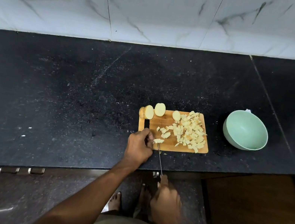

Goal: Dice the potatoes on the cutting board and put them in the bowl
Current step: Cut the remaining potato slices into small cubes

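Fingers of the left hand pin a potato strip steady; right hand's grip wraps the knife for dicing.

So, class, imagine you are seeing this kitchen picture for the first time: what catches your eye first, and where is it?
First, the pale heap of diced potato on the right half of the wooden cutting board, bright against the black counter. Next, the empty mint-green bowl standing to the board's right. Then the hands at the board's near edge: the left hand steadies a potato piece while the right hand holds the knife.
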